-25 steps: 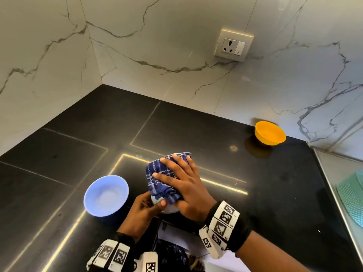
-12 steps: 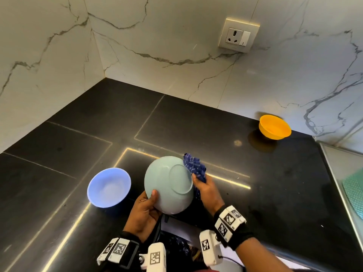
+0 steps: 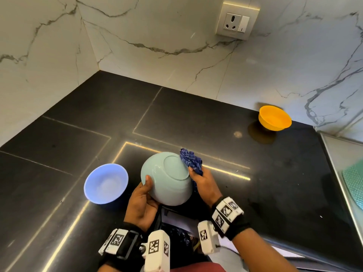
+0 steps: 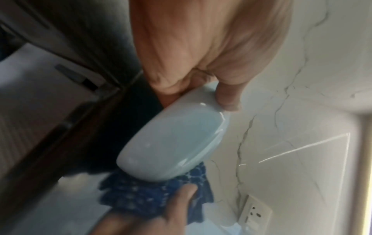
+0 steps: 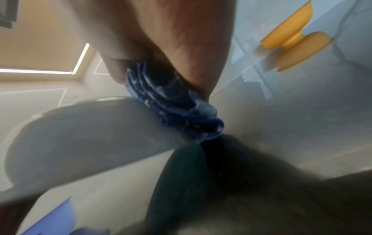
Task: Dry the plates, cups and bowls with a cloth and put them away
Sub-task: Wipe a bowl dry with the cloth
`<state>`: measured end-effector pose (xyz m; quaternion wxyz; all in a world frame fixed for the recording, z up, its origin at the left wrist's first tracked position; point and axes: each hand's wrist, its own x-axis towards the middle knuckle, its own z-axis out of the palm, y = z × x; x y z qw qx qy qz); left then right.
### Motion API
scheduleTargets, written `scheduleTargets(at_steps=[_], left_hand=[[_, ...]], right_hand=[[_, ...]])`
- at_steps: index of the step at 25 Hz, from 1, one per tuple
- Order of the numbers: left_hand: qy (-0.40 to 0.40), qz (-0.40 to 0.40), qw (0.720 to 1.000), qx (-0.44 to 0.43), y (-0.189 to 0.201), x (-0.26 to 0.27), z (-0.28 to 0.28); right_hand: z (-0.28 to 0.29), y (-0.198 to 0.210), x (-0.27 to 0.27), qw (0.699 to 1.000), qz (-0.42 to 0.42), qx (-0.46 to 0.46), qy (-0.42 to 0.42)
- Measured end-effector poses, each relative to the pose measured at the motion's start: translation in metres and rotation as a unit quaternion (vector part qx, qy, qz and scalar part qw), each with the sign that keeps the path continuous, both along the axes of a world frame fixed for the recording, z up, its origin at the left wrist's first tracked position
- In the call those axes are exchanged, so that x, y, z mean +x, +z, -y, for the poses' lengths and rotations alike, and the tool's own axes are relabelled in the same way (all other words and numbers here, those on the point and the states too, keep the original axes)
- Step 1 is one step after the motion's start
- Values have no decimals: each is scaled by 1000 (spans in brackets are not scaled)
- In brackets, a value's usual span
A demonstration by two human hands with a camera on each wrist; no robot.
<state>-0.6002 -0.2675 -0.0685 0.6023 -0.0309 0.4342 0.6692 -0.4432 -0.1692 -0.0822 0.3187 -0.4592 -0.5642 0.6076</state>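
Observation:
I hold a pale green bowl [image 3: 167,178] upside down above the black counter, its foot ring facing up. My left hand [image 3: 143,201] grips its near-left rim, thumb on the outer wall. In the left wrist view the pale green bowl [image 4: 173,143] sits under the thumb. My right hand [image 3: 206,183] clutches a bunched blue patterned cloth [image 3: 191,160] against the bowl's right side. The same cloth [image 5: 173,105] shows in the right wrist view, touching the bowl [image 5: 84,133]. A lilac bowl [image 3: 106,183] stands upright to the left.
An orange bowl [image 3: 274,117] sits at the back right near the marble wall. A wall socket [image 3: 236,21] is above. A steel sink edge [image 3: 337,173] with a green mat [image 3: 354,181] lies at the right. The counter's front edge runs just below my wrists.
One second ago my right hand pressed the cloth flat over the bowl. It has since slid off to the bowl's right side, bunching the cloth and baring the bowl's underside.

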Motion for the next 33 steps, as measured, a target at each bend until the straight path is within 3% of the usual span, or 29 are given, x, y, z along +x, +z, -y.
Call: scheduleTargets(at_steps=[4, 6, 8, 9, 10, 12, 17, 21, 23, 25, 26, 28, 31, 33], left_hand=[[42, 40, 998, -17, 12, 6, -17], [23, 64, 997, -42, 19, 7, -24], [-54, 132, 988, -54, 27, 7, -26], [-83, 145, 984, -55, 31, 7, -26], [-87, 137, 986, -50, 31, 8, -27], [-44, 100, 994, -21, 26, 9, -29], [-37, 17, 998, -45, 24, 13, -24], [-18, -33, 998, -60, 16, 8, -18], [-19, -38, 997, -62, 13, 5, -16], [-20, -48, 997, -57, 13, -1, -13], [-20, -44, 997, -53, 14, -2, -12], [-26, -41, 997, -53, 15, 0, -9], [-33, -56, 995, -72, 15, 6, -7], [-31, -39, 996, -78, 13, 7, -5]], right_hand=[[47, 3, 28, 998, -26, 54, 12], [67, 5, 29, 976, 59, 183, 108], [74, 4, 22, 874, 220, 392, 186], [70, 8, 17, 831, 259, 451, 196], [63, 17, 10, 814, 274, 472, 199], [47, 40, -3, 828, 269, 446, 208], [2, 73, -20, 941, 173, 201, 211], [-8, 63, -23, 947, 196, 172, 189], [-6, 58, -23, 975, 113, 140, 132], [-9, 62, -16, 996, -13, 81, 15], [-12, 65, -11, 996, -39, 69, -33], [-19, 71, -7, 992, 33, 116, -24], [-12, 65, -19, 937, 219, 198, 186], [6, 55, -15, 911, 237, 212, 263]])
